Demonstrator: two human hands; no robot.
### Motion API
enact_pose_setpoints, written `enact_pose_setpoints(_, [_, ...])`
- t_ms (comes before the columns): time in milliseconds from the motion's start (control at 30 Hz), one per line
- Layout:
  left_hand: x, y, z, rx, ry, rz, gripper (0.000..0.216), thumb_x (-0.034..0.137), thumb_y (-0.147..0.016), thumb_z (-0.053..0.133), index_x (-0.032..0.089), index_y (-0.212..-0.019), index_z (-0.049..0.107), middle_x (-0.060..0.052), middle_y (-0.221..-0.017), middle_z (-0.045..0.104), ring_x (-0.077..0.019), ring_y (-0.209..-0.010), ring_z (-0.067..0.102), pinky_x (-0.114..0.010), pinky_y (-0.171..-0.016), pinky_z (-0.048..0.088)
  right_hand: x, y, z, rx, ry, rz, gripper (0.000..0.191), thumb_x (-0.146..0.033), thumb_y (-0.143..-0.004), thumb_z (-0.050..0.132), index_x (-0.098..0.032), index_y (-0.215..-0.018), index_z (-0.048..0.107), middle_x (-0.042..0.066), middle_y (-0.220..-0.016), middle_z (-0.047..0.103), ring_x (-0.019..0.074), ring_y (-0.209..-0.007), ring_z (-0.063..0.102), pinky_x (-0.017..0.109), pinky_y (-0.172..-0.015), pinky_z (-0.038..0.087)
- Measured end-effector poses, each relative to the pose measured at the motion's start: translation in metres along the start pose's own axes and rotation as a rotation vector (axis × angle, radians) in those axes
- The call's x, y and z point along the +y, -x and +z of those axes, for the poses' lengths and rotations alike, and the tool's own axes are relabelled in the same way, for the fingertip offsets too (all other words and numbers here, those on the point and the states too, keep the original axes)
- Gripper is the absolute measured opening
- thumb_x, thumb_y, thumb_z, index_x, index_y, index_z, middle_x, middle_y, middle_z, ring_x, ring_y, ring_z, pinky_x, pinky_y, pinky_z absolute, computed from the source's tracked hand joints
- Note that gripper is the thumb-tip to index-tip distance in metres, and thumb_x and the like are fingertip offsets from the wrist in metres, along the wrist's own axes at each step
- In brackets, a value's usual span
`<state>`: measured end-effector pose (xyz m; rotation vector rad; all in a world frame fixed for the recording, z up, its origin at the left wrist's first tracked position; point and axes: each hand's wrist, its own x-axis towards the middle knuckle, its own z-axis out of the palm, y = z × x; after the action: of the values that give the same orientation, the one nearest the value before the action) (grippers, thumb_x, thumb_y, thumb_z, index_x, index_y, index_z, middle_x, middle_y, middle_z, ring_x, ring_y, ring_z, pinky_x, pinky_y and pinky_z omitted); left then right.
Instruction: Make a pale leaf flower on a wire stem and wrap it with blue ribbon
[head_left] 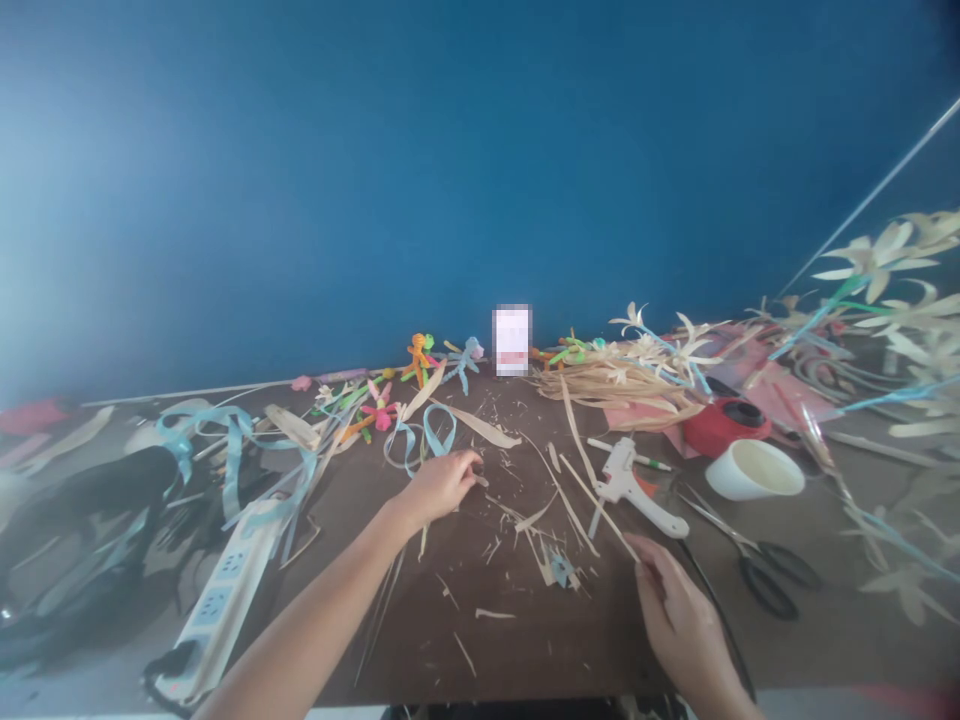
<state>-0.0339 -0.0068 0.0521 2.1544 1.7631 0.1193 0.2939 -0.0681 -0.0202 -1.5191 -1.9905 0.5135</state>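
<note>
My left hand (441,484) reaches over the brown table (525,640) and its fingers curl down onto thin straw scraps near a light-blue ribbon loop (420,437). Whether it grips anything is hidden. My right hand (679,610) lies near the table's front right, its fingers pinched on the lower end of a long thin straw strip (592,500) that runs up and to the left. A white glue gun (634,488) lies just above the right hand.
Black scissors (772,578) lie to the right, beside a white cup (754,470) on its side and a red tape roll (726,424). A white power strip (225,590) sits at the left. Straw flowers (885,265) and coloured pipe-cleaner figures (420,358) line the back, before a blue wall.
</note>
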Motion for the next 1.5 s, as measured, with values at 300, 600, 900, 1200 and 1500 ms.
enact_pose_setpoints(300, [-0.001,-0.004,0.009,-0.058,-0.181,0.054,0.010,0.021,-0.081,0.047,0.020,-0.085,0.056,-0.005,-0.090,0.058,-0.0175,-0.073,0.060,-0.027,-0.062,0.043,-0.001,-0.001,0.000,0.017,-0.006,-0.008,0.028,-0.024,-0.086,0.035,-0.019,-0.110,0.048,0.010,-0.105,0.060,0.0208,-0.095,0.059,0.032,-0.078,0.049])
enact_pose_setpoints(600, [0.035,-0.039,-0.015,-0.007,-0.080,0.182,0.015,0.021,-0.085,0.039,0.021,-0.087,0.055,-0.003,-0.087,0.059,-0.0156,-0.072,0.058,-0.025,-0.061,0.042,0.001,0.004,0.005,0.056,-0.179,0.122,0.029,-0.028,-0.087,0.036,-0.020,-0.114,0.046,0.010,-0.110,0.057,0.0198,-0.096,0.058,0.031,-0.080,0.048])
enact_pose_setpoints(900, [0.074,-0.125,0.012,0.028,-0.080,0.147,0.018,0.024,-0.084,0.045,0.021,-0.086,0.063,-0.006,-0.087,0.058,-0.0180,-0.079,0.060,-0.028,-0.068,0.045,0.000,0.002,0.003,0.130,-0.311,0.183,0.027,-0.031,-0.088,0.037,-0.019,-0.109,0.049,0.011,-0.106,0.058,0.0192,-0.093,0.059,0.028,-0.079,0.048])
enact_pose_setpoints(1200, [0.054,-0.082,0.007,0.130,-0.104,0.194,0.023,0.024,-0.083,0.048,0.022,-0.103,0.060,-0.006,-0.098,0.055,-0.0209,-0.101,0.048,-0.032,-0.085,0.042,0.003,0.002,-0.001,0.104,-0.276,0.113,0.025,-0.027,-0.086,0.040,-0.017,-0.104,0.053,0.010,-0.099,0.062,0.0193,-0.087,0.061,0.026,-0.074,0.050])
enact_pose_setpoints(1500, [0.023,-0.034,0.014,0.266,-0.107,0.295,0.028,0.014,-0.088,0.036,0.017,-0.104,0.058,-0.007,-0.094,0.061,-0.0177,-0.093,0.053,-0.032,-0.087,0.042,0.002,-0.001,0.003,0.064,-0.059,0.015,0.027,-0.023,-0.085,0.038,-0.019,-0.107,0.054,0.010,-0.102,0.063,0.0251,-0.098,0.058,0.039,-0.081,0.048])
